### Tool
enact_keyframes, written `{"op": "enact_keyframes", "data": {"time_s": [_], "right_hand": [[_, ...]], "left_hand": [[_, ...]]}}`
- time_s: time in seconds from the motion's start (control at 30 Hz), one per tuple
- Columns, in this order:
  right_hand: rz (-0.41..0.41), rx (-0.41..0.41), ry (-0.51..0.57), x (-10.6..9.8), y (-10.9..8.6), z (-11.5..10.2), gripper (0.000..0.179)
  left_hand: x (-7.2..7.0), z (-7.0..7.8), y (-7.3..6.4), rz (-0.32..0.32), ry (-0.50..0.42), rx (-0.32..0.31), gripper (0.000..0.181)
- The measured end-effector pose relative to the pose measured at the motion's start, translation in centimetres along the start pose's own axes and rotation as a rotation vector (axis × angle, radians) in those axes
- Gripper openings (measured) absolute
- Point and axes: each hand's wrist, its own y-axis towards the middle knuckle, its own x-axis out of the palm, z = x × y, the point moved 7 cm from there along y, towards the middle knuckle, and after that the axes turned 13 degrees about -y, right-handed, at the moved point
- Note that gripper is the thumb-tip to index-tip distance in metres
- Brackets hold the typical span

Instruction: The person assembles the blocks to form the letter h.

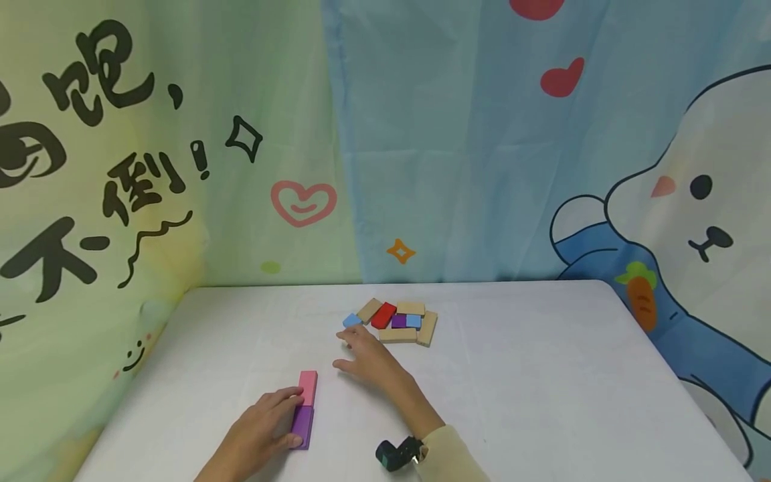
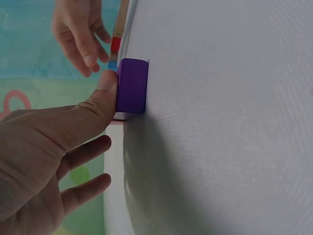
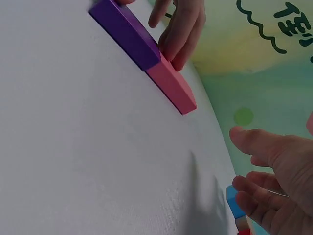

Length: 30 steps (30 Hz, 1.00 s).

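Note:
A pink block (image 1: pixel 308 387) and a purple block (image 1: pixel 303 427) lie end to end in a line on the white table. My left hand (image 1: pixel 255 428) is at their left side, fingertips on the pink block and thumb at the near end of the purple one. In the left wrist view the thumb (image 2: pixel 105 93) touches the purple block's end, other fingers spread. My right hand (image 1: pixel 367 358) holds nothing, its fingers loosely extended over the table, just in front of a blue block (image 1: pixel 352 320).
Farther back lies a group of blocks: wooden ones (image 1: pixel 397 336), a red one (image 1: pixel 383 315), a small purple one (image 1: pixel 399 321) and another blue one (image 1: pixel 413 321). A printed curtain (image 1: pixel 446 167) hangs behind the white table (image 1: pixel 542 388).

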Motion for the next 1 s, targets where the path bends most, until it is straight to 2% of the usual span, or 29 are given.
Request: {"op": "enact_keyframes", "data": {"time_s": [0.1, 0.33, 0.4, 0.53, 0.63, 0.87, 1.0], "right_hand": [[-0.003, 0.010, 0.002, -0.1, 0.2, 0.5, 0.055], [0.026, 0.032, -0.023, -0.1, 1.4, 1.3, 0.054], [0.042, 0.027, -0.035, -0.3, 1.9, 1.5, 0.054], [0.060, 0.040, -0.053, -0.5, 2.7, 2.1, 0.055], [0.054, 0.054, -0.057, -0.6, 3.1, 2.4, 0.056], [0.036, 0.043, -0.059, -0.7, 3.7, 2.4, 0.055], [0.020, 0.045, -0.052, -0.3, 3.9, 2.6, 0.054]], "left_hand": [[0.0, -0.1, -0.1, 0.012, 0.007, 0.007, 0.065], [-0.4, 0.3, -0.4, 0.078, 0.013, 0.090, 0.062], [-0.4, 0.3, -0.4, 0.071, 0.010, 0.080, 0.062], [-0.1, 0.0, -0.1, 0.016, -0.025, 0.015, 0.064], [0.1, -0.1, 0.0, -0.010, -0.039, -0.011, 0.065], [0.0, 0.0, -0.1, 0.000, 0.006, 0.007, 0.065], [0.0, -0.1, -0.1, -0.007, -0.013, -0.006, 0.065]]}}
